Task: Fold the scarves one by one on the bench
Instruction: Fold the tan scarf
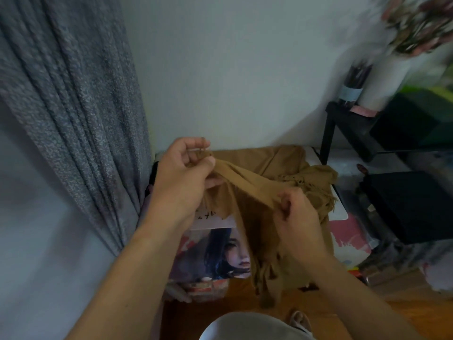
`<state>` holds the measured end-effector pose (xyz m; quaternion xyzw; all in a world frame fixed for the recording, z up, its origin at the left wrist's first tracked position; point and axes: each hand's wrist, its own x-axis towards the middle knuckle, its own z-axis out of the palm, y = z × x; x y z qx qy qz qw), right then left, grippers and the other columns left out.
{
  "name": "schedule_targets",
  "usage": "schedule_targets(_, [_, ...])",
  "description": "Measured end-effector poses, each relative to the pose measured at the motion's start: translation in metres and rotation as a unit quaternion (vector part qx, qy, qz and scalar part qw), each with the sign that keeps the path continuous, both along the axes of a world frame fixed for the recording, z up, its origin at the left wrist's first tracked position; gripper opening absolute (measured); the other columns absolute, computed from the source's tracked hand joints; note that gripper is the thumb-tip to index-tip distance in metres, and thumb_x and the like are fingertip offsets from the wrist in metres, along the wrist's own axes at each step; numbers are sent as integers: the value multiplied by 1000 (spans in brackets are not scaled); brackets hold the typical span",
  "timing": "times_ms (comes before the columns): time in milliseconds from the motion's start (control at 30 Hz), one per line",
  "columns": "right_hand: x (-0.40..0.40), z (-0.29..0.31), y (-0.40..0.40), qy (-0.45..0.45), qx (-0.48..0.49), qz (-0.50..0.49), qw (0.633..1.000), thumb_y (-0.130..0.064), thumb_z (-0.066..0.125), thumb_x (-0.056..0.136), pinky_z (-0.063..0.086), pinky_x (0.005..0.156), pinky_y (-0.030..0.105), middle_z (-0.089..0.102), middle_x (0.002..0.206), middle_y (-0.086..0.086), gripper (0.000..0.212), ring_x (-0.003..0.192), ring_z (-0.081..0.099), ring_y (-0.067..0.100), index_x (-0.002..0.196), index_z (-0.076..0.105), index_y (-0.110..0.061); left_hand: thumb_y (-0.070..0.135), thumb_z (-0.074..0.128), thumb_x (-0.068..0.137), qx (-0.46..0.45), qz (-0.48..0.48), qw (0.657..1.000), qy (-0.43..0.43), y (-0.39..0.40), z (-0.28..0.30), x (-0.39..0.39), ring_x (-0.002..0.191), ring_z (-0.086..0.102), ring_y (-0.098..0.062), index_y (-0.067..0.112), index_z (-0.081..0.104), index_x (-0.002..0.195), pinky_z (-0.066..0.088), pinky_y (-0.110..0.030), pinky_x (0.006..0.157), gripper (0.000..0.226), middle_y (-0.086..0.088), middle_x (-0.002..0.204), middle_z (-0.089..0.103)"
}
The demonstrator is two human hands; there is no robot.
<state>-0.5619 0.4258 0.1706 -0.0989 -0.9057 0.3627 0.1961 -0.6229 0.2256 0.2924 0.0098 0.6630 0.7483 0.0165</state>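
My left grip (pixel 182 165) and right grip (pixel 293 208) each pinched one edge of the tan scarf (pixel 255 187), stretched between them above the surface (pixel 339 212). The rest trailed unfolded; folding had, I judged, barely begun.

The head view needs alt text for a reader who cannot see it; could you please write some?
Both hands pinch one edge of a tan fringed scarf, the left hand higher than the right hand, stretching it taut while the rest drapes over the bench and hangs toward the wooden floor. A grey curtain hangs at left.
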Motion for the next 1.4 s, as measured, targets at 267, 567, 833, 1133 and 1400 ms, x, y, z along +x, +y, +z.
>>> schedule_targets(267, [7,49,22,83,79,119,986,-41,54,97,49,71,15,55,106,-20,17,90,59,7,107,51,-55,-10,57,95,42,-8,998,36,29,57,-33,83,63,-24,15,51,106,61,-33,65,28,-16,93,52])
schedule_targets(567, [-7,18,-22,63,187,25,980,-47,42,99,49,54,24,47,96,-5,30,71,48,7,104,58,-21,-11,55,93,38,-30,995,86,69,92,-43,83,60,-25,15,52,104,61,-35,65,29,-16,95,48])
schedule_targets(833, [-42,90,-21,86,196,-120,970,-76,31,92,50,56,27,43,87,-10,52,70,48,8,91,49,-28,-17,47,91,71,-90,987,109,106,153,-61,98,58,-31,11,58,84,61,-34,68,31,-21,114,51])
schedule_targets(1133, [-101,205,20,168,111,-159,966,-69,46,89,55,79,44,51,113,1,57,98,57,23,108,55,-16,-16,36,90,127,-76,973,177,144,268,-85,103,58,-34,6,59,83,63,-37,66,33,-23,124,52])
schedule_targets(1400, [-95,197,43,200,129,-154,959,-26,50,98,48,60,35,47,85,-3,24,66,52,20,77,55,-14,-13,37,95,120,-37,977,171,145,296,-105,105,56,-31,4,59,89,63,-35,64,28,-16,114,50])
